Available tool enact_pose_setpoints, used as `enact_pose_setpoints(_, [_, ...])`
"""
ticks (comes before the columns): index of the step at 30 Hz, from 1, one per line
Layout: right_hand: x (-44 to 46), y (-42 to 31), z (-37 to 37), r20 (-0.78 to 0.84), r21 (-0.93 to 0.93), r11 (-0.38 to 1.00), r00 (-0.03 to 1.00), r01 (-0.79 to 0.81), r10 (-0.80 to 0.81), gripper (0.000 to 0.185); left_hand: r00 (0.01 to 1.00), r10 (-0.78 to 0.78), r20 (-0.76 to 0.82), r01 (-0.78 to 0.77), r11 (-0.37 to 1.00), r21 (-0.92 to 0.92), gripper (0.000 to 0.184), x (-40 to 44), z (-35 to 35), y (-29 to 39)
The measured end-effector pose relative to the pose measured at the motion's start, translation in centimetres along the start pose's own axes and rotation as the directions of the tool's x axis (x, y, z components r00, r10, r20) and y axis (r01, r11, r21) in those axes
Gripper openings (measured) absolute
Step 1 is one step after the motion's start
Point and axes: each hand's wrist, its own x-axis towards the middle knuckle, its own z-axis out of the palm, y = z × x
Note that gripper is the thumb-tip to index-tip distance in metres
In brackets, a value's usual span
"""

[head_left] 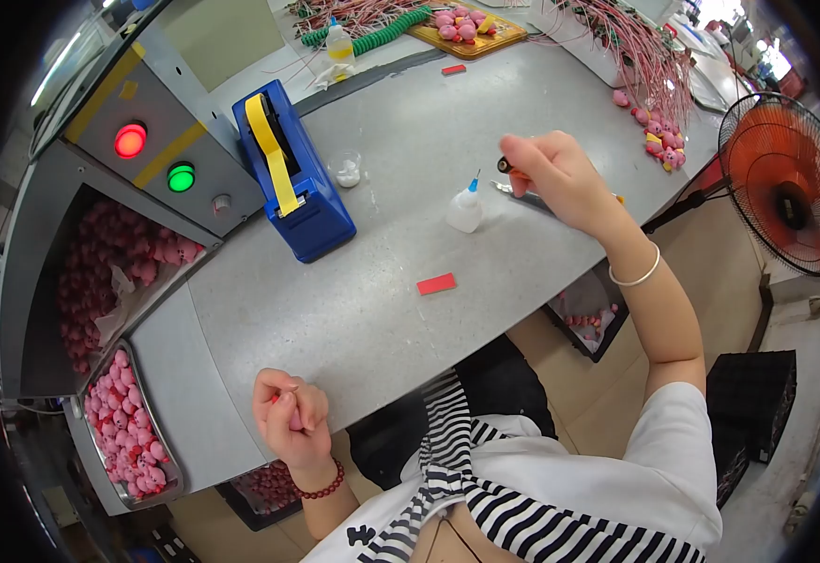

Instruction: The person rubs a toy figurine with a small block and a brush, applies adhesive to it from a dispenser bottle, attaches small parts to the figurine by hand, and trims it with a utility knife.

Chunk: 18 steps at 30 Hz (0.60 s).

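Observation:
My left hand (291,415), at the front edge of the grey table, is closed around a small pink piece (295,419). Over the right part of the table, my right hand (552,178) grips a dark pen-like tool (504,165) with a round end. Just left of this hand stands a small white bottle (466,210) with a blue needle tip. A metal hand tool (530,194) lies partly under my right hand. Between my hands, a flat red block (436,284) lies on the table (353,328).
A blue tape dispenser (312,202) and a small clear cup (345,169) stand left of centre. At far left are a grey machine (161,122) and a metal tray (178,474) of pink figures. A fan (785,188) stands at right; wires (640,56) lie at the back.

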Motion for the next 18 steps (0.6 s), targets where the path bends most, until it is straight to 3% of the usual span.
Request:
enact_pose_setpoints(1, [0.0, -0.2, 0.4, -0.004, 0.002, 1.000, 1.000, 0.001, -0.001, 0.040, 1.000, 0.000, 0.004, 0.000, 1.000, 0.002, 0.006, 0.0, -0.1, 0.0])
enact_pose_setpoints(3, [0.1, -0.5, 0.9, -0.101, -0.222, 0.965, 0.981, 0.138, -0.163, 0.045, 0.997, 0.008, 0.080, -0.012, 0.999, 0.051, 0.005, -0.1, -0.3, 0.0])
enact_pose_setpoints(6, [0.3, -0.2, 1.0, -0.083, -0.325, 0.937, 0.983, 0.127, -0.162, 0.047, 0.998, 0.016, 0.064, -0.019, 0.999, 0.043, 0.005, -0.4, -0.5, 0.0])
enact_pose_setpoints(13, [0.3, -0.9, 1.2, -0.077, -0.318, 0.940, 0.984, 0.126, -0.158, 0.046, 1.000, 0.021, -0.018, -0.021, 1.000, 0.008, 0.006, -0.4, 0.1, 0.0])
enact_pose_setpoints(16, [0.6, -0.5, 1.3, -0.102, -0.281, 0.938, 0.966, 0.201, -0.237, 0.045, 1.000, 0.018, -0.013, -0.017, 0.999, 0.028, 0.005, -0.4, 0.1, -0.1])
enact_pose_setpoints(18, [0.7, -0.4, 1.2, -0.084, -0.345, 0.920, 0.971, 0.184, -0.225, 0.047, 1.000, 0.012, -0.012, -0.012, 0.999, 0.030, 0.005, -0.4, 0.1, -0.1])
